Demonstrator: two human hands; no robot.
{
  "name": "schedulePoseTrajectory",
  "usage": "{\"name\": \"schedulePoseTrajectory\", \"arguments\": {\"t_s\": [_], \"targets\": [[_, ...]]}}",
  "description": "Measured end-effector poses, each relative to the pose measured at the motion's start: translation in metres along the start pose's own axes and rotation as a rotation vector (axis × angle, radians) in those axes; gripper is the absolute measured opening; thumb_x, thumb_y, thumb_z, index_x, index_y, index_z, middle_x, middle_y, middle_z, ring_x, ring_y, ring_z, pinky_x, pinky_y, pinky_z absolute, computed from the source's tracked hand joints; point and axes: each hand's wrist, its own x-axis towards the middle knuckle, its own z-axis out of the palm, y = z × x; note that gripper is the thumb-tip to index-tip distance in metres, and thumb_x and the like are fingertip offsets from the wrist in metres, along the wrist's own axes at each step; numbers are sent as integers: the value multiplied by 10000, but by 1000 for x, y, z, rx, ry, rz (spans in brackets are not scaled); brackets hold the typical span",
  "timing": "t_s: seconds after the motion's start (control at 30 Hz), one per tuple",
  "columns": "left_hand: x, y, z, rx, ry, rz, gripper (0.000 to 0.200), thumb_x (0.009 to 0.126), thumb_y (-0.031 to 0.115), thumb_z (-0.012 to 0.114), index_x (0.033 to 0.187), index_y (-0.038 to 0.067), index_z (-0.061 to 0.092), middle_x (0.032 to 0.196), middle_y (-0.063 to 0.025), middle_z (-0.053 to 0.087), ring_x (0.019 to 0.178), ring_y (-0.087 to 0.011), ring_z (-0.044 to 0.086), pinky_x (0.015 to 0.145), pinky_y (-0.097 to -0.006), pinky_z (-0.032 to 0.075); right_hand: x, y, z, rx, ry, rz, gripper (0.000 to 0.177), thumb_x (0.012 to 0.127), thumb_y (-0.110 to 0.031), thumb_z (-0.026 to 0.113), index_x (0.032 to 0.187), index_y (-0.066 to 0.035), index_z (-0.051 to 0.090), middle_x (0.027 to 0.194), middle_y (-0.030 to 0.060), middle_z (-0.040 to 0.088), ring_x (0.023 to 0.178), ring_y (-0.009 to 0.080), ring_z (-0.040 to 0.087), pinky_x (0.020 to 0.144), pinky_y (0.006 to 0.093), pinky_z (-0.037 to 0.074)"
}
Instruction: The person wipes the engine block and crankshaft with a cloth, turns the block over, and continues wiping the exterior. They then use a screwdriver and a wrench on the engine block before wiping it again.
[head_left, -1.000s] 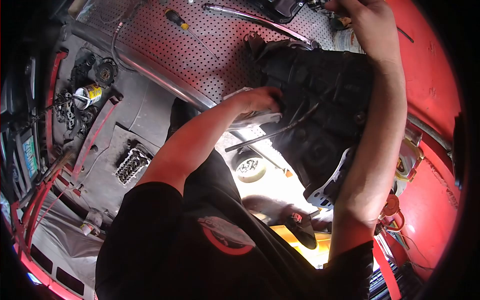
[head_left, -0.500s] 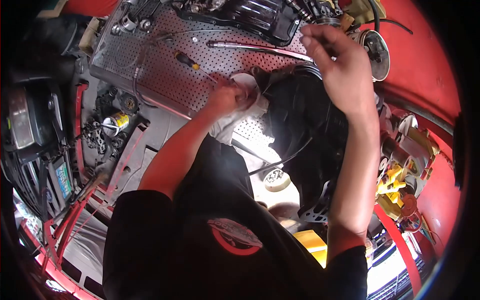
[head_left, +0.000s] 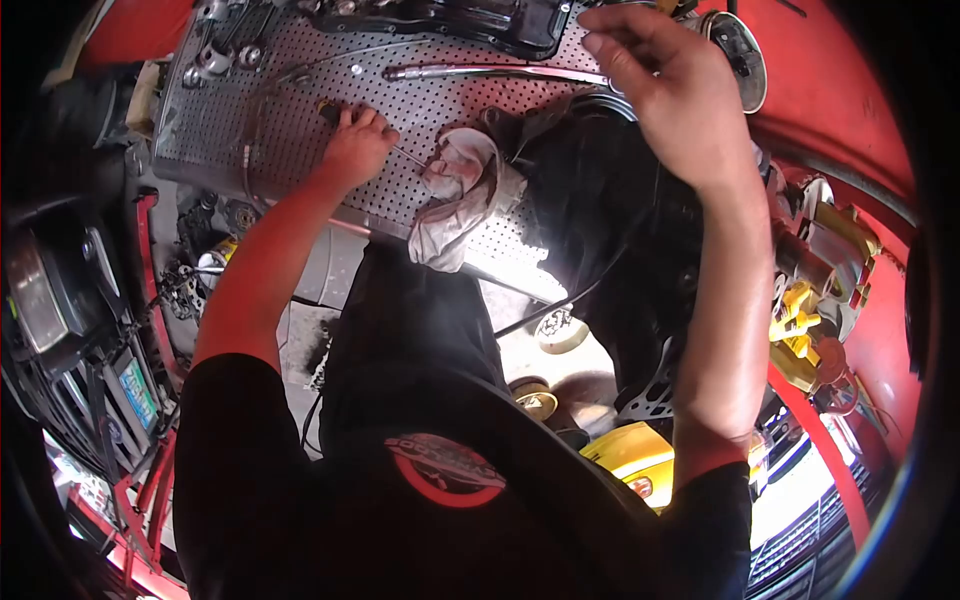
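Note:
My left hand (head_left: 358, 148) lies on the perforated metal bench top (head_left: 300, 130), its fingers curled over a screwdriver (head_left: 412, 158). Part of the dark handle shows past the fingertips, and the thin shaft points toward a crumpled, stained rag (head_left: 462, 190). The rag hangs partly over the bench's near edge. Raised at the upper right, my right hand (head_left: 680, 95) has bent fingers with the thumb apart, and nothing shows in it. Below its fingertips lies a long chrome bar tool (head_left: 490, 72). A large black part (head_left: 610, 200) stands left of my right forearm.
A black pan-like part (head_left: 440, 20) lies along the bench's far side, with metal pistons (head_left: 214, 58) at the far left corner. A round container (head_left: 735, 60) stands at the upper right. Yellow bottles (head_left: 795, 318) sit at the right, and a cup of small parts (head_left: 562, 330) is below the bench.
My left hand has let go of the rag and moved left onto the screwdriver. The rag now lies at the bench edge. My right hand stays raised, and the view has shifted slightly.

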Motion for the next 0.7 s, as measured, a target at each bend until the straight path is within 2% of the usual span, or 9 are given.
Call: {"name": "schedulePoseTrajectory", "arguments": {"t_s": [0.27, 0.33, 0.37, 0.4, 0.43, 0.47, 0.57, 0.63, 0.7], "targets": [[-54, 1, -5, -201, -37, -236, 326, 966, 171, 398, 1257, 143, 541, 1106, -146, 641, 1104, -373, 614, 957, -508, 486, 2, 7, 2, -161, 94, 6, 243, 915, -162, 632, 1056, 17, 714, 867, 133, 708, 779, 183, 674, 721, 330, 535], [-75, 6, -33, -267, -66, -466, 346, 969, 164, 431, 1308, 141, 498, 1182, -154, 632, 1086, -396, 625, 924, -501, 502, 11, 27, 2, -163, 128, -5, 257, 911, -171, 622, 1056, 21, 712, 872, 133, 709, 753, 185, 678, 703, 326, 540], [-87, 10, -41, -296, -82, -575, 364, 971, 161, 448, 1333, 140, 476, 1220, -158, 628, 1077, -408, 631, 907, -498, 509, 26, 52, 3, 42, 42, -7, 265, 906, -169, 620, 1066, 23, 708, 872, 129, 709, 737, 185, 676, 689, 321, 542], [-102, 12, -39, -334, 111, -526, 387, 940, 134, 528, 1325, 153, 505, 1200, -173, 655, 973, -421, 667, 855, -499, 531, 44, 86, 5, 249, -36, -6, 273, 901, -167, 617, 1076, 24, 703, 871, 125, 709, 722, 184, 675, 676, 317, 544], [-109, 26, -50, -438, 117, -547, 366, 941, 139, 513, 1307, 141, 522, 1111, -184, 670, 937, -423, 675, 826, -512, 535, 46, 105, 5, 459, -105, 0, 282, 896, -165, 615, 1086, 26, 699, 870, 121, 709, 706, 184, 674, 662, 313, 545], [-111, 48, -66, -544, 120, -563, 349, 943, 144, 498, 1289, 128, 540, 1021, -195, 686, 902, -424, 682, 797, -525, 539, 27, 61, 7, 25, -7, 102, 285, 904, -142, 606, 1114, 34, 683, 879, 109, 711, 684, 177, 667, 637, 303, 549], [-100, 106, -93, -639, -54, -471, 321, 933, 141, 511, 1245, 111, 583, 811, -191, 694, 825, -413, 698, 750, -535, 548, 19, 47, 1, -46, 8, 133, 300, 906, -147, 615, 1138, 33, 680, 890, 107, 715, 683, 170, 666, 644, 302, 551], [-82, 137, -99, -640, -4, -322, 333, 896, 119, 533, 1221, 111, 602, 848, -195, 702, 834, -394, 704, 749, -524, 553, 12, 23, 2, -59, 28, 94, 323, 893, -152, 644, 1162, 22, 682, 912, 114, 717, 745, 172, 673, 694, 305, 554], [-61, 158, -86, -685, 242, -263, 315, 862, 111, 532, 1152, 114, 656, 861, -202, 706, 868, -366, 712, 754, -506, 559, 12, 26, 0, -194, -28, 34, 343, 884, -149, 656, 1182, 20, 677, 925, 118, 716, 783, 175, 676, 721, 308, 552]]}}
